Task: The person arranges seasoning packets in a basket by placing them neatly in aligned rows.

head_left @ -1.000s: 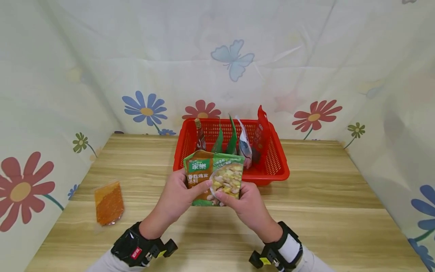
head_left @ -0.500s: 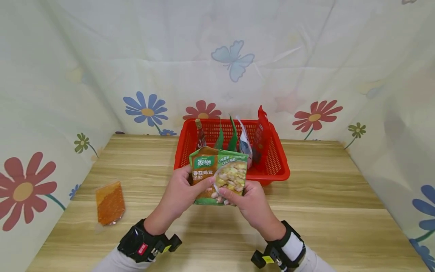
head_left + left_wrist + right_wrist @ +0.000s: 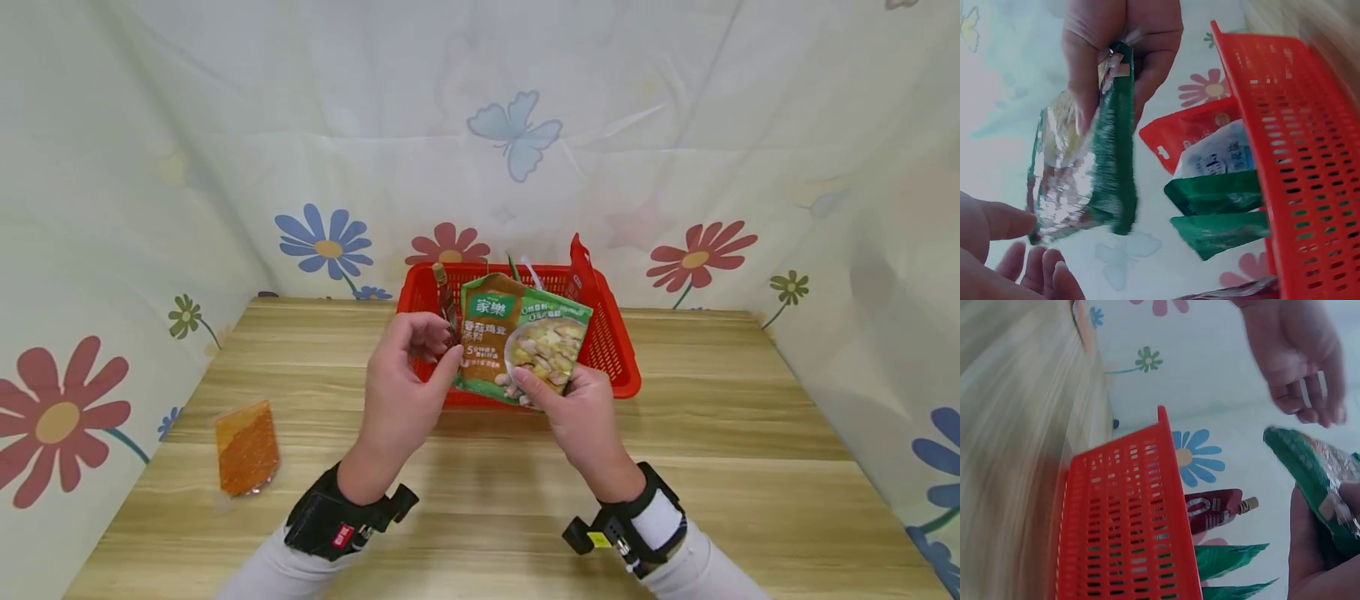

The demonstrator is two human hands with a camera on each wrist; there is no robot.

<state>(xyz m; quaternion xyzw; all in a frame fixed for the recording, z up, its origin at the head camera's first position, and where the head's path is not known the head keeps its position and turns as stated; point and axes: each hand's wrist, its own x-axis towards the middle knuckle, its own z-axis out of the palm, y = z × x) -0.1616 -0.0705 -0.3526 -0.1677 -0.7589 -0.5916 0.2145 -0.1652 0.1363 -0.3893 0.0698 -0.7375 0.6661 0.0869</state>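
My right hand [image 3: 588, 417] pinches a green and brown soup mix packet [image 3: 487, 333] at its lower right, thumb across the front. The packet hangs tilted over the front of the red basket [image 3: 628, 388]. My left hand [image 3: 405, 383] is beside the packet's left edge, fingers loosely bent. In the right wrist view a small gap shows between the left hand [image 3: 1300, 369] and the packet [image 3: 1300, 453]. Upright in the basket stand a dark red bottle [image 3: 442, 292], two green packets [image 3: 1216, 194], a white bag [image 3: 1216, 150] and a red bag [image 3: 1188, 128].
An orange-filled clear packet [image 3: 247, 450] lies on the wooden table [image 3: 750, 483] at the left. A flowered curtain [image 3: 375, 125] hangs behind the table and along its sides.
Both hands gripped the packet before; the left has now come off it. The right hand has carried the packet forward and right, over the basket, tilting it.
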